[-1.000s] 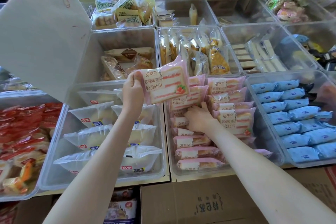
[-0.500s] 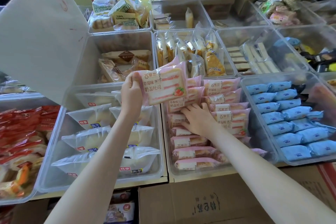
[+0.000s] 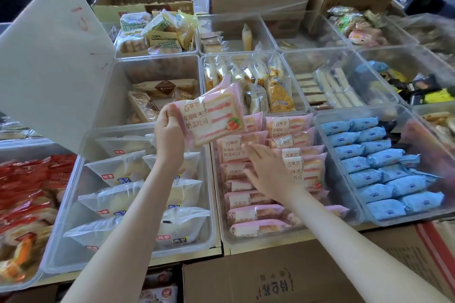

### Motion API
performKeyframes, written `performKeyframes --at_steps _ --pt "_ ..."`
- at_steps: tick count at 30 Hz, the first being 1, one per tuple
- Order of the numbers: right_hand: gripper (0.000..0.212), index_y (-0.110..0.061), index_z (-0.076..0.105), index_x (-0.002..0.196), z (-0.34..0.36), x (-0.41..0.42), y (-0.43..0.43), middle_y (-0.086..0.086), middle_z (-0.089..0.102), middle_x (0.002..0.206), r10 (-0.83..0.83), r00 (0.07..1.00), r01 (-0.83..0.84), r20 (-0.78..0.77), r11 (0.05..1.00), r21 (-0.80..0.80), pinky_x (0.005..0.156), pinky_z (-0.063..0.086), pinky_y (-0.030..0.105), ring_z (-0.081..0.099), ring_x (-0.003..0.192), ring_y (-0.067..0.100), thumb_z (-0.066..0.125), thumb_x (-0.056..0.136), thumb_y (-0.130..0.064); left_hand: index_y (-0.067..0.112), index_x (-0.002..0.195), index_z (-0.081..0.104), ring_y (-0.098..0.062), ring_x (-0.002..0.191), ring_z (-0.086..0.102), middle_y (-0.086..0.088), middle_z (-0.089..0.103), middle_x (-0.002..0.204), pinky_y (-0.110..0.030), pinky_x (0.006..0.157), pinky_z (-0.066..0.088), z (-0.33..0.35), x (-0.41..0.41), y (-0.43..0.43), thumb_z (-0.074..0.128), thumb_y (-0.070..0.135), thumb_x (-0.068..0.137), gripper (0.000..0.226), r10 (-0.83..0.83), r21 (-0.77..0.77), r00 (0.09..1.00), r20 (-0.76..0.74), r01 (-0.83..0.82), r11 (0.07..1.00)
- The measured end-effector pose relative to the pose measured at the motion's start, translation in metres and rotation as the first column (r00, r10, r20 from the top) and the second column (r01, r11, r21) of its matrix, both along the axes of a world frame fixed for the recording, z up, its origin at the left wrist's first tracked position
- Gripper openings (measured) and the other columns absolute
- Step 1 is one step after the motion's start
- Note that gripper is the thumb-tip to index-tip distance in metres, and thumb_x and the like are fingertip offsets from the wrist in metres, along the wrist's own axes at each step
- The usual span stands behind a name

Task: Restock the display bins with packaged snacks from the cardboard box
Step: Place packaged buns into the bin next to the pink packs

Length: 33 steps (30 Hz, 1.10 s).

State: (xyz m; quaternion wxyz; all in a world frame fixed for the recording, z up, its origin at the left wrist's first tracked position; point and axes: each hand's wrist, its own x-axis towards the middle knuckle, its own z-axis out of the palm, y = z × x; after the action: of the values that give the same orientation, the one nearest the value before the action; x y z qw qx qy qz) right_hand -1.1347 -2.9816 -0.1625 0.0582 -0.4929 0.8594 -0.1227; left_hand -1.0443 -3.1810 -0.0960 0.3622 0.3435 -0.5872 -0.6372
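Head: pink packet (image 3: 211,115) in left hand (image 3: 170,135)

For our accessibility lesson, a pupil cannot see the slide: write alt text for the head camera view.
The left hand holds a pink snack packet above a clear bin of matching pink packets, while the right hand, fingers spread, reaches over them. Neighbouring bins hold white packets, blue packets and red packets; a cardboard box sits in front.

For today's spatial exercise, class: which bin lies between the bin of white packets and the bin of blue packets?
The bin of pink packets, with the right hand over it, as the head view shows.
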Motion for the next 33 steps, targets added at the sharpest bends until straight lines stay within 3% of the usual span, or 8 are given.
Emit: performKeyframes --at_steps 2,5,9,14,17,19,24,33 --pt "0.052 -0.017 0.031 0.144 0.011 -0.016 -0.004 0.000 0.041 0.142 -0.167 0.986 0.168 0.012 0.981 -0.099 0.112 0.021 0.038 0.036 0.132 0.018 0.047 0.095 -0.021 0.014 0.090 0.056 -0.006 0.075 0.055 0.003 0.055 0.081 -0.015 0.060 0.045 -0.001 0.003 -0.004 0.029 0.021 0.105 0.031 0.020 -0.013 1.000 -0.003 -0.020 1.000" --pt "0.050 -0.016 0.031 0.145 0.016 -0.044 -0.010 0.002 0.044 0.142 -0.400 0.916 0.400 0.013 0.916 -0.012 0.113 0.018 0.044 0.036 0.133 0.020 0.043 0.097 -0.019 0.019 0.089 0.056 -0.012 0.084 0.055 0.001 0.055 0.086 -0.022 0.066 0.046 -0.002 0.008 -0.009 0.029 0.024 0.105 0.031 0.071 -0.001 0.997 -0.003 -0.071 0.997" --pt "0.034 -0.016 0.045 0.130 0.015 -0.068 -0.018 0.006 0.058 0.123 -0.496 0.850 0.494 0.177 0.867 0.058 0.107 0.022 0.047 0.044 0.124 0.026 0.047 0.097 -0.025 0.021 0.085 0.053 -0.014 0.083 0.057 0.001 0.055 0.083 -0.025 0.065 0.048 -0.003 0.012 -0.009 0.029 0.027 0.105 0.032 0.111 0.050 0.994 -0.007 -0.110 0.993" --pt "0.011 -0.019 0.060 0.093 0.009 -0.082 -0.023 -0.006 0.062 0.096 -0.428 0.833 0.452 0.351 0.892 0.016 0.106 0.020 0.049 0.047 0.104 0.017 0.053 0.094 -0.028 0.020 0.090 0.054 -0.010 0.088 0.061 0.002 0.059 0.089 -0.020 0.067 0.052 -0.002 0.012 -0.006 0.030 0.027 0.105 0.028 0.097 0.121 0.995 -0.037 -0.092 0.988" --pt "0.011 -0.012 0.062 0.085 0.010 -0.083 -0.022 -0.001 0.063 0.085 -0.370 0.806 0.462 0.462 0.881 -0.101 0.083 0.043 0.036 0.056 0.091 0.020 0.055 0.092 -0.017 0.021 0.090 0.055 -0.011 0.091 0.062 0.002 0.062 0.093 -0.022 0.070 0.053 -0.002 0.010 -0.005 0.032 0.027 0.105 0.028 0.110 0.169 0.992 -0.062 -0.098 0.981" --pt "0.013 -0.009 0.063 0.083 0.016 -0.082 -0.022 0.001 0.063 0.079 -0.330 0.780 0.492 0.532 0.849 -0.194 0.070 0.047 0.029 0.059 0.078 0.018 0.055 0.093 -0.011 0.021 0.089 0.055 -0.011 0.092 0.062 0.002 0.062 0.093 -0.022 0.069 0.053 -0.003 0.010 -0.005 0.032 0.027 0.104 0.028 0.114 0.174 0.991 -0.072 -0.100 0.980" --pt "0.021 -0.017 0.057 0.079 0.031 -0.082 -0.025 0.002 0.060 0.066 -0.250 0.735 0.570 0.630 0.731 -0.374 0.061 0.051 0.030 0.056 0.060 0.013 0.049 0.095 -0.006 0.019 0.085 0.052 -0.010 0.086 0.062 0.001 0.061 0.089 -0.020 0.068 0.052 -0.005 0.010 -0.005 0.032 0.025 0.104 0.029 0.136 0.204 0.983 -0.126 -0.108 0.973" --pt "0.024 -0.014 0.054 0.077 0.027 -0.086 -0.025 0.001 0.054 0.061 -0.116 0.607 0.568 0.786 0.755 -0.327 0.054 0.045 0.021 0.051 0.054 0.009 0.047 0.095 -0.001 0.015 0.087 0.056 -0.010 0.079 0.057 0.000 0.059 0.084 -0.027 0.075 0.046 -0.002 0.006 -0.005 0.035 0.023 0.104 0.029 0.104 0.269 0.963 -0.248 -0.034 0.962"
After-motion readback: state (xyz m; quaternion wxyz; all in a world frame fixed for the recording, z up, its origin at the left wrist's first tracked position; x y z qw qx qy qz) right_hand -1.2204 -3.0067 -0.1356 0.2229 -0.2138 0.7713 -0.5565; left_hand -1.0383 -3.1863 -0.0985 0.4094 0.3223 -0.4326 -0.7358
